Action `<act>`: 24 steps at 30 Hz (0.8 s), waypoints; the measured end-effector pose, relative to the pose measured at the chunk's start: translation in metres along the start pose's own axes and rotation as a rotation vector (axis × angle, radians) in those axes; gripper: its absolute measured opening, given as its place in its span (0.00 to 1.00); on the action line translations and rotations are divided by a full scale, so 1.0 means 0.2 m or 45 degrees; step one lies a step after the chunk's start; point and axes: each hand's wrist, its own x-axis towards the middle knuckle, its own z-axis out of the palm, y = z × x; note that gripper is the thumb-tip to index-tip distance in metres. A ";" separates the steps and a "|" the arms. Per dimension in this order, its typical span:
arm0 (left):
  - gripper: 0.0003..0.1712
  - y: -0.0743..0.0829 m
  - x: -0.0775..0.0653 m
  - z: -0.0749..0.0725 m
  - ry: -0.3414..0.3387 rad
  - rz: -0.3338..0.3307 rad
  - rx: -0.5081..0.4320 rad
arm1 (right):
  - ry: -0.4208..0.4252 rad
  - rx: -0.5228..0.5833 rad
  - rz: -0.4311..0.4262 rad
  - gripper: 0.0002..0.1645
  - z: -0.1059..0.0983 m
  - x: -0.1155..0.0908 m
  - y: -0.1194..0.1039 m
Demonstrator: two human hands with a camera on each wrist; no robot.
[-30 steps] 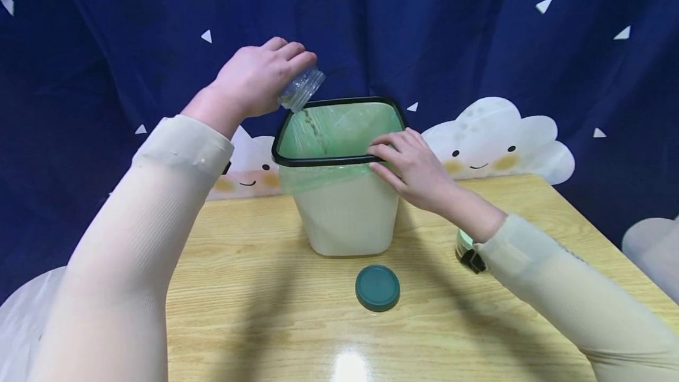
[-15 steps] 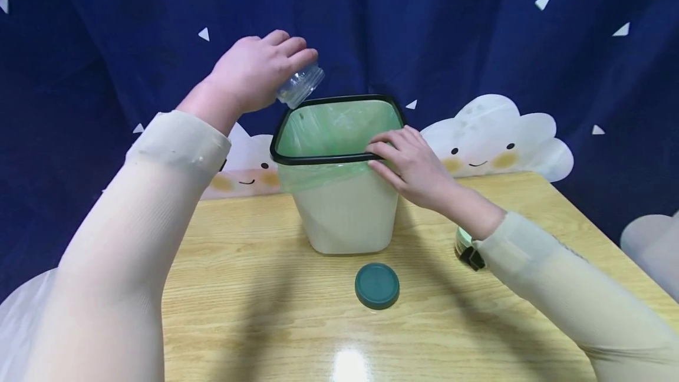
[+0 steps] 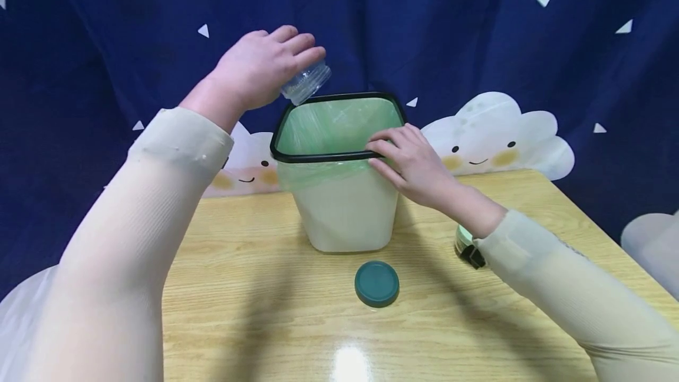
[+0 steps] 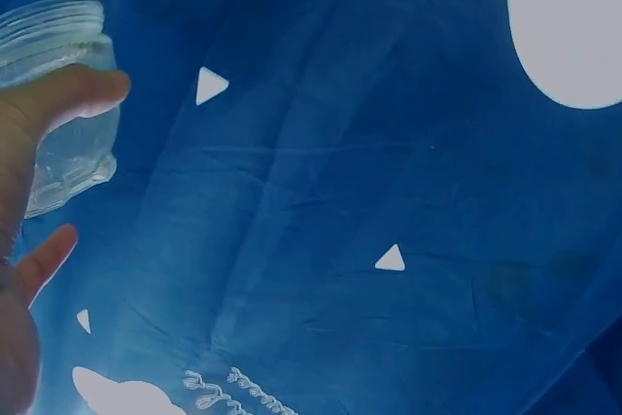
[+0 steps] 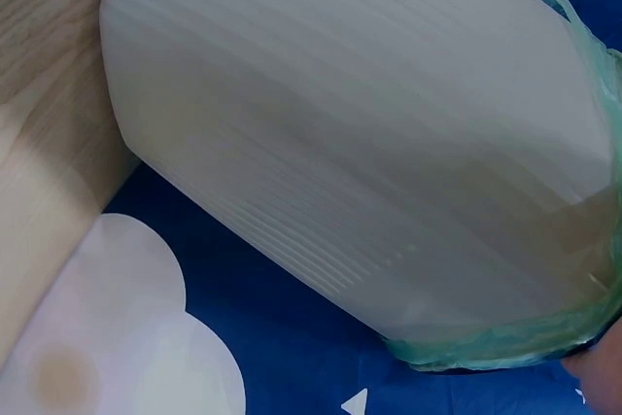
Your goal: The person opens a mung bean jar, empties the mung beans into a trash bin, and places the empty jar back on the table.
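My left hand (image 3: 265, 66) grips a clear jar (image 3: 306, 82), tipped mouth-down over the left back corner of a white trash can (image 3: 345, 211). In the left wrist view the see-through jar (image 4: 83, 143) has a threaded mouth, with the thumb across its side. A green bag (image 3: 339, 125) lines the can and folds out under its black rim (image 3: 318, 158). My right hand (image 3: 414, 164) holds that rim at the front right corner, fingers over it and thumb outside. The right wrist view shows mostly the can's ribbed side (image 5: 340, 143).
A dark green lid (image 3: 376, 283) lies on the wooden table (image 3: 239, 287) in front of the can. By the right sleeve stands a small pale-green-topped jar (image 3: 464, 240) with a black piece (image 3: 473, 257) beside it. A blue curtain (image 3: 451, 28) hangs behind.
A stream of dark bits fell from the jar into the can a second ago; it thinned to a speck and is now gone. The left hand rose slightly; the right stayed on the rim.
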 end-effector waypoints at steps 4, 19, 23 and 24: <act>0.41 0.01 0.01 0.01 -0.086 0.028 0.018 | -0.007 0.003 -0.002 0.11 0.00 -0.01 0.00; 0.42 0.01 0.00 -0.01 -0.108 0.087 0.051 | 0.000 0.003 0.003 0.11 -0.01 -0.01 0.00; 0.44 0.01 0.00 -0.02 -0.145 0.064 0.071 | -0.004 0.003 0.003 0.11 -0.01 -0.01 0.00; 0.44 0.00 0.00 -0.02 -0.134 0.051 0.075 | -0.005 0.004 0.003 0.11 0.00 -0.01 0.00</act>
